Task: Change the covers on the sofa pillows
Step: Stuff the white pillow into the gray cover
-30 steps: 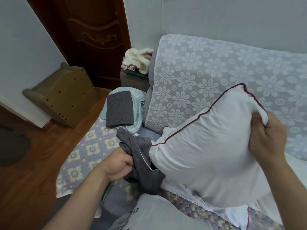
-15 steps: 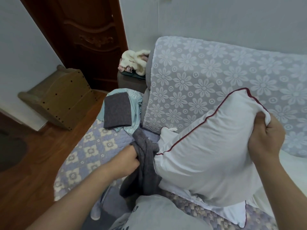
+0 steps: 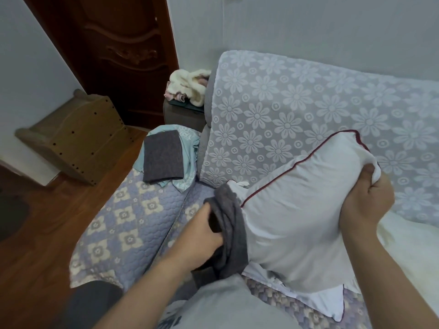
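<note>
gripping white pillow point(image 3: 297, 210) corner with right hand point(image 3: 365, 198), left hand point(image 3: 202, 236) fingers bunching grey cover point(image 3: 231, 233) at its end; covering barely starting, judging by this.

Lying tilted at right centre of the frame: white pillow point(image 3: 297, 217) with dark red piping. Bunching over its lower left end: grey cover point(image 3: 231, 236). Resting folded at upper left: 1 more grey cover point(image 3: 164, 156).

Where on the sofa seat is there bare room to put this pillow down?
The quilted seat lies bare between the folded grey cloth and the left hand. It is crowded at the far end, where that cloth lies on teal fabric, and under the pillow.
</note>
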`<state>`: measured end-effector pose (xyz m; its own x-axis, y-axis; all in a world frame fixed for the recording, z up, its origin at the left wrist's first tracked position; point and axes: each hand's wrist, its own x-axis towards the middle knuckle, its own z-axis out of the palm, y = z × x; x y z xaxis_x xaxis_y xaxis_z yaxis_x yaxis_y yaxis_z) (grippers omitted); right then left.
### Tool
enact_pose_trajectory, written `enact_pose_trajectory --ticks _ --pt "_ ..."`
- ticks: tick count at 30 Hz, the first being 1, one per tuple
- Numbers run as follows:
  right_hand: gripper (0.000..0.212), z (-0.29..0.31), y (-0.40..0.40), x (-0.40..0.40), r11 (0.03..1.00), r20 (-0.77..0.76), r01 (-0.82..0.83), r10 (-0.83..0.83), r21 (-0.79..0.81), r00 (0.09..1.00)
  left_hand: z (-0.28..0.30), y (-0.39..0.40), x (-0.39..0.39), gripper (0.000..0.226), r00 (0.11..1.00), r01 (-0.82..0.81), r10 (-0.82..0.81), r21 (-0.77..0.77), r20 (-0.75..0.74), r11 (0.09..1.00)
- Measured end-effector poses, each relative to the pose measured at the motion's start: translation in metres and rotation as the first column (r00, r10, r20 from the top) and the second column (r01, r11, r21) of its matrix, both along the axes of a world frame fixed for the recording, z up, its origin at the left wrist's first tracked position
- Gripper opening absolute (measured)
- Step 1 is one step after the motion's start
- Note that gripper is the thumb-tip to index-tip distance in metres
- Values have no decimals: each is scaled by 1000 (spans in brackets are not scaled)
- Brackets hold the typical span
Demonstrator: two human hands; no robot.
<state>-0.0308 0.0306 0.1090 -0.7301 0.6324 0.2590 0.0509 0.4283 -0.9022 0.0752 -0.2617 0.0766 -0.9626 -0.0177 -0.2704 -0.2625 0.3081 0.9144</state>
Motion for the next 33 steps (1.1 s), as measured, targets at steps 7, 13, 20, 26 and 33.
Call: enact_pose_trajectory --ticks 7,13,20,26,33 --pt "42 -7 -3 -4 999 64 28 -26 -32 998 -15 21 -3 69 981 181 -190 -187 -31 965" --pt "45 -6 20 -5 986 38 98 -94 -137 995 -20 15 0 57 1000 -14 23 454 -16 891" --pt "47 -14 15 0 988 89 61 -49 -144 995 -28 38 -16 63 974 103 -143 -220 -175 970" --pt "48 -13 21 1 984 119 62 -43 -165 992 -8 33 -30 60 909 288 -416 -722 -1 629" --pt "47 -17 14 3 974 146 74 -43 -213 988 -38 66 -21 74 999 45 -35 -425 32 904"
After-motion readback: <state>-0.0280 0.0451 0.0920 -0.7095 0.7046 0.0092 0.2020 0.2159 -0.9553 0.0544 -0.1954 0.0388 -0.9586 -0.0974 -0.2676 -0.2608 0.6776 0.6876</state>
